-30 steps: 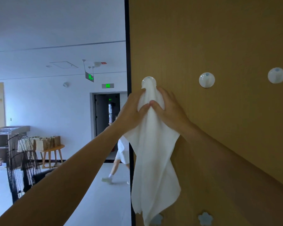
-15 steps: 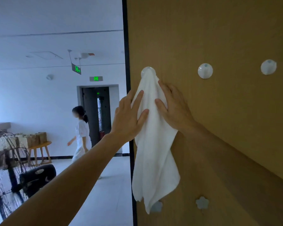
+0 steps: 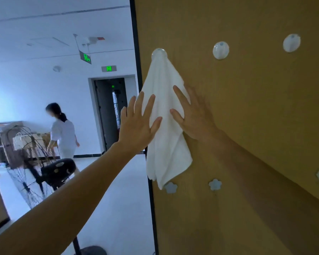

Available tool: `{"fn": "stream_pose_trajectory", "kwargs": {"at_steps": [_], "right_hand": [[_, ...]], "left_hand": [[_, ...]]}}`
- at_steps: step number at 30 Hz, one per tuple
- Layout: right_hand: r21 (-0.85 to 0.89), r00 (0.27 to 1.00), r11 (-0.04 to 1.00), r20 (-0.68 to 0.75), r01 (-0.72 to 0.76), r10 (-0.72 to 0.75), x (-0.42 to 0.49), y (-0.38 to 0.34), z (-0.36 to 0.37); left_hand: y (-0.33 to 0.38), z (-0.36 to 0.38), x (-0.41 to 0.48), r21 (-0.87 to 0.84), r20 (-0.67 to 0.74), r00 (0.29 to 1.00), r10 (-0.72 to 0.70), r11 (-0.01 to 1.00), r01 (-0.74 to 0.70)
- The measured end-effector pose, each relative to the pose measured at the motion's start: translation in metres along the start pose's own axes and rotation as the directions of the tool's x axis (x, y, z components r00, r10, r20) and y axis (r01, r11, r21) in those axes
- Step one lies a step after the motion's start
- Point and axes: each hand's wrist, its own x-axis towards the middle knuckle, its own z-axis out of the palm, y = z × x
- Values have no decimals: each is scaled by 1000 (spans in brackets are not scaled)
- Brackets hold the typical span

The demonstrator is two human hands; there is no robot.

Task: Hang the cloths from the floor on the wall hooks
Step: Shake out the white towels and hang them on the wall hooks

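Note:
A white cloth (image 3: pixel 166 144) hangs from the leftmost round white hook (image 3: pixel 159 52) on the brown wall panel (image 3: pixel 247 107). My left hand (image 3: pixel 136 124) lies flat with straight spread fingers at the cloth's left edge. My right hand (image 3: pixel 193 115) presses flat on the cloth's right side against the panel. Two more round hooks, one (image 3: pixel 220 50) in the middle and one (image 3: pixel 291 43) at the right, carry nothing.
Small blue flower-shaped hooks (image 3: pixel 215 184) run along a lower row on the panel. Left of the panel's black edge (image 3: pixel 149 181) is an open room with a person (image 3: pixel 63 133) walking, a dark standing fan (image 3: pixel 57 170) and a doorway (image 3: pixel 110 111).
Both hands have let go of the cloth below the hook, opened flat and slid down it. The person in the room has walked left.

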Motion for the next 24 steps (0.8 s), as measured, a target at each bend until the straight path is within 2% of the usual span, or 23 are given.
{"fn": "stream_pose_trajectory", "kwargs": {"at_steps": [3,6,9,13,18,24], "right_hand": [[1,998,999,29,47,-47,-22,-3,-3],[-2,992,994,51,112,-112,-46,-8,-4],[81,979,981,97,174,-182,-73,-22,-3],[216,958,947,107,238,-265,-109,-69,-2],[352,917,877,105,328,-385,-137,-148,-6],[498,835,739,50,455,-548,-165,-268,-28]], "left_hand": [[12,-14,-27,99,78,994,-77,993,69],[25,-32,-62,209,92,987,-133,972,112],[34,-58,-101,330,114,979,-171,935,125],[43,-107,-152,469,187,934,-305,863,188],[43,-192,-209,641,227,844,-485,727,246],[18,-296,-279,815,147,731,-667,501,293]]}}
